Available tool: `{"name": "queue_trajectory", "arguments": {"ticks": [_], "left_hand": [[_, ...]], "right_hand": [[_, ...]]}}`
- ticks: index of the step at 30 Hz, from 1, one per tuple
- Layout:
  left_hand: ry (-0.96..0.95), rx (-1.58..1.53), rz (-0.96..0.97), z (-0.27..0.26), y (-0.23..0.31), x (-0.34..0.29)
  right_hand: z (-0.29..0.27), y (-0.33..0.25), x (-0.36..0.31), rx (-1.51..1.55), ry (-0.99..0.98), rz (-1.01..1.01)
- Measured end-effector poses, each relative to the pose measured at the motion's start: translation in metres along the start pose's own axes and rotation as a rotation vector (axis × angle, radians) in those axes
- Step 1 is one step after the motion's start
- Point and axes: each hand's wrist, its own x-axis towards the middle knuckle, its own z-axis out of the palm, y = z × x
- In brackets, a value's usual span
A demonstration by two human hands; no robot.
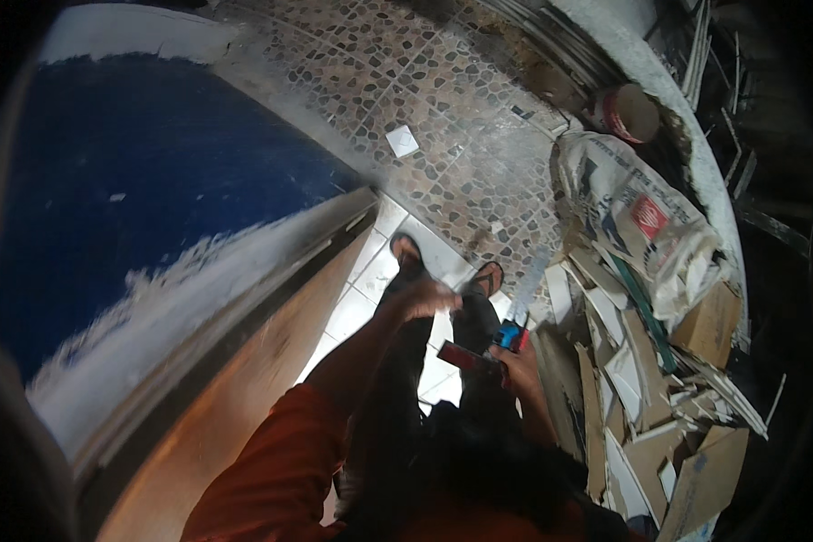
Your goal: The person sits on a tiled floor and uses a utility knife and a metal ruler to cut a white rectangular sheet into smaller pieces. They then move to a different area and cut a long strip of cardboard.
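My left hand (422, 299) hangs in front of my legs, slightly blurred, its fingers stretched to the right with nothing seen in them. To the right, my right hand (516, 363) is closed around a tool (509, 336) with a blue, red and black handle. A long pale strip like a blade (532, 280) reaches forward from that handle; its exact kind is unclear. Beside the same hand, a dark red bar (462, 356) sticks out to the left. I cannot tell whether it belongs to the tool.
A blue panel (163, 172) with white smeared edges fills the left. Broken tile pieces and boards (637, 388) heap up on the right, beside a printed white sack (637, 212) and a round container (630, 116). A white square (402, 141) lies on the pebble-patterned floor (443, 81).
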Motion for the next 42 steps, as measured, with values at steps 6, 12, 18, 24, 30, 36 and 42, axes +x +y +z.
{"name": "queue_trajectory", "arguments": {"ticks": [6, 12, 18, 24, 30, 36, 42], "left_hand": [[0.89, -0.268, -0.196, -0.256, -0.171, 0.233], [0.976, -0.272, -0.063, -0.36, -0.115, 0.336], [1.321, 0.166, -0.513, -0.327, -0.057, 0.371], [1.161, 0.164, -0.199, -0.31, -0.078, 0.328], [1.179, 0.168, 0.062, -0.223, -0.052, 0.214], [0.938, -0.395, 0.153, -0.122, -0.032, 0.095], [0.862, -0.685, 0.313, -0.052, 0.084, -0.049]], "right_hand": [[0.012, 0.033, 0.073, -0.121, 0.156, -0.038], [0.035, 0.089, 0.125, -0.479, 0.231, -0.294], [0.061, 0.069, 0.119, -0.341, 0.274, 0.255], [0.069, 0.051, 0.134, -0.407, 0.314, -0.18], [0.046, 0.039, 0.124, -0.169, 0.242, -0.201], [0.047, -0.083, 0.045, -0.206, 0.21, -0.144], [0.002, -0.121, -0.019, -0.591, 0.212, -0.414]]}}
